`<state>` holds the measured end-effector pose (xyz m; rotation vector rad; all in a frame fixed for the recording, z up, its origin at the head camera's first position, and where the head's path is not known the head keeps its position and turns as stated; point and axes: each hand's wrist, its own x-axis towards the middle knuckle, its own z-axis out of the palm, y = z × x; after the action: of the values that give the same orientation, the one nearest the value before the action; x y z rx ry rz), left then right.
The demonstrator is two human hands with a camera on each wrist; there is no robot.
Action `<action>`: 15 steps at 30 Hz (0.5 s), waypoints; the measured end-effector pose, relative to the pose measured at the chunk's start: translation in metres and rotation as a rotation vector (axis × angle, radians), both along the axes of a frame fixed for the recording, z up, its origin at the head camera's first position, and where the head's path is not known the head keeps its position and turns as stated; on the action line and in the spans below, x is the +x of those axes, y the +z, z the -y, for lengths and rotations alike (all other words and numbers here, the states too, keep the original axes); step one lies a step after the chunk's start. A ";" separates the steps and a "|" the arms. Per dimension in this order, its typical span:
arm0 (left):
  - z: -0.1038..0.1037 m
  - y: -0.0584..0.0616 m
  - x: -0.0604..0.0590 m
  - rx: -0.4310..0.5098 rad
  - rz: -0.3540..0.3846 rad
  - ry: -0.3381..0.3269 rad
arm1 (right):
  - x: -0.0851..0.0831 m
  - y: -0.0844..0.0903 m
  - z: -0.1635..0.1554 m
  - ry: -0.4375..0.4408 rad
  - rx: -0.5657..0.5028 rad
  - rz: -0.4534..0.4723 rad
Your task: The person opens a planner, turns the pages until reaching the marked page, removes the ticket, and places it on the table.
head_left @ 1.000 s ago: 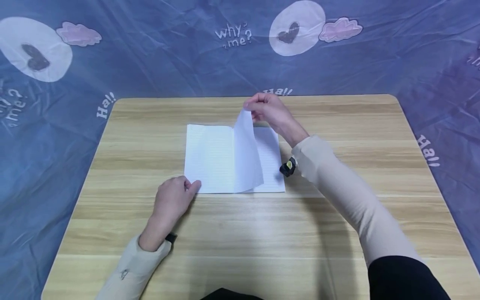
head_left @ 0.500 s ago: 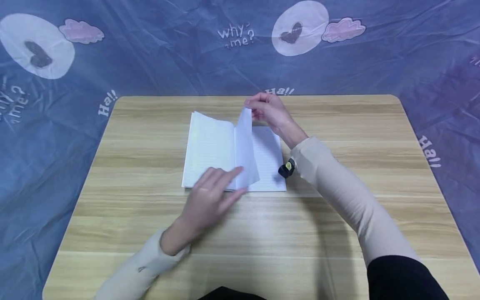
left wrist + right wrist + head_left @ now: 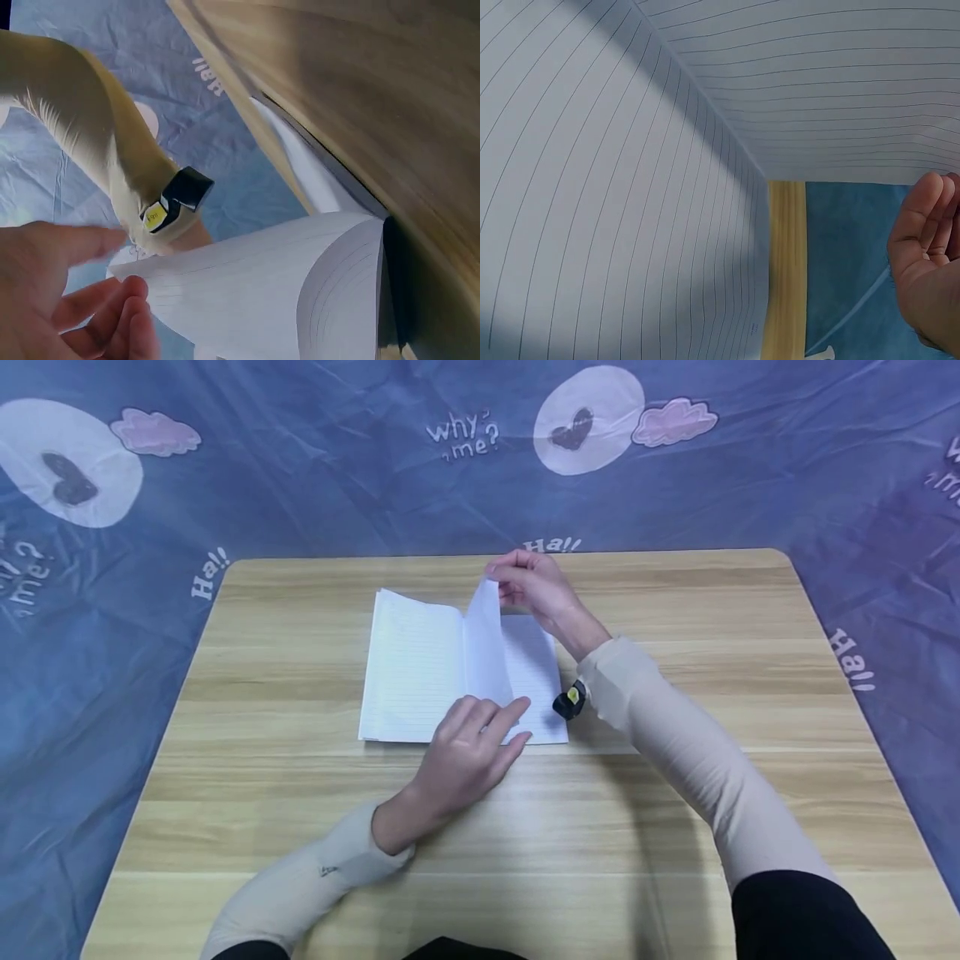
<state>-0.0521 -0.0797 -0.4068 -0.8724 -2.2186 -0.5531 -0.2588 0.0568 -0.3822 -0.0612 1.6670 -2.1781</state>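
A lined notebook (image 3: pixel 408 672) lies spread on the table in the head view, its left-hand pages slightly raised at the top. One sheet (image 3: pixel 483 639) stands up from the middle. My right hand (image 3: pixel 542 592) pinches that sheet's top corner; ruled lines show on the lifted paper (image 3: pixel 840 97) in the right wrist view. Over the notebook's bottom edge, my left hand (image 3: pixel 463 756) reaches across with index finger and thumb extended and apart, partly hiding the sheet's lower end. In the left wrist view the fingers (image 3: pixel 133 289) are beside the curved page (image 3: pixel 232 289); contact is unclear.
The wood-grain table (image 3: pixel 262 693) has rounded far corners. Behind and around it hangs a blue printed cloth (image 3: pixel 360 468). A black wrist device (image 3: pixel 572 700) sits at the right cuff, close to the notebook's right side.
My left hand has left the notebook's lower left corner and moved right to the raised sheet's bottom end. The left pages have lifted at the top. My right hand keeps its pinch.
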 end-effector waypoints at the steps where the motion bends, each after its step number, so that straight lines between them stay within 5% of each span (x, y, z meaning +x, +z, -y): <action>1: -0.001 -0.001 0.000 0.005 -0.011 0.005 | 0.000 -0.001 0.000 0.002 0.001 -0.003; 10: 0.002 -0.008 0.004 0.138 -0.023 0.036 | 0.001 -0.002 -0.001 0.024 -0.006 0.013; 15: 0.018 -0.008 0.012 0.274 0.073 0.121 | -0.002 -0.005 -0.011 0.023 0.034 -0.022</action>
<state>-0.0403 -0.0974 -0.4150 -0.5812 -2.1767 -0.8191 -0.2612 0.0681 -0.3873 -0.0952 1.7067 -2.1392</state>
